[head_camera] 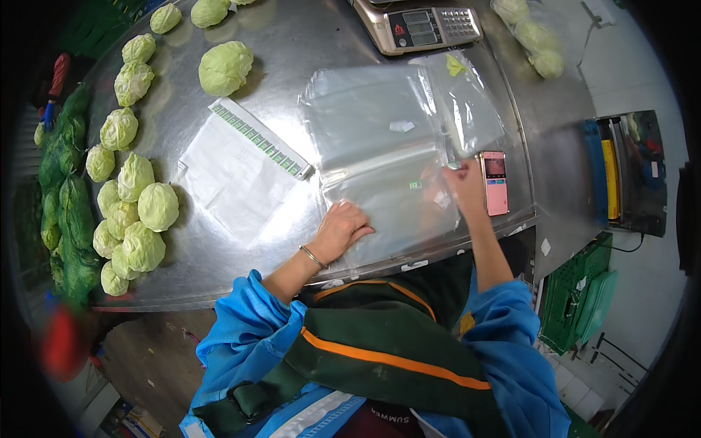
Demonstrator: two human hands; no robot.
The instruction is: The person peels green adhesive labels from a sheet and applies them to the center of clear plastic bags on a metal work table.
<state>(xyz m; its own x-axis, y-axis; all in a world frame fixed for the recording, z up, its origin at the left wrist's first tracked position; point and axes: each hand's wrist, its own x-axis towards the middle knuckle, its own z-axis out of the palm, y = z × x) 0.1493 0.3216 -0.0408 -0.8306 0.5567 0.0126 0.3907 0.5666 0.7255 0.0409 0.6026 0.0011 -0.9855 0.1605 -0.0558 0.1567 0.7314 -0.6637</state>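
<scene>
Clear plastic bags (378, 117) lie stacked flat on the steel table before me. My left hand (340, 231) rests on the near left part of the stack with its fingers bent; whether it pinches the film is hidden. At the right edge of the bags, my right hand (466, 183) has its fingertips closed on a small pale-green piece, apparently a sticker (453, 165). A small green-and-white label (415, 186) sits on the near bag, left of that hand. To the left lies a white sheet (235, 169) bearing a strip of green labels (257, 136).
Several cabbages (159, 207) line the table's left side; one cabbage (225, 68) sits farther in. A digital scale (432, 27) stands at the back. A pink-screened phone (495, 183) lies beside my right hand. Bagged cabbages (534, 38) and a film-wrapping machine (624, 169) are at right.
</scene>
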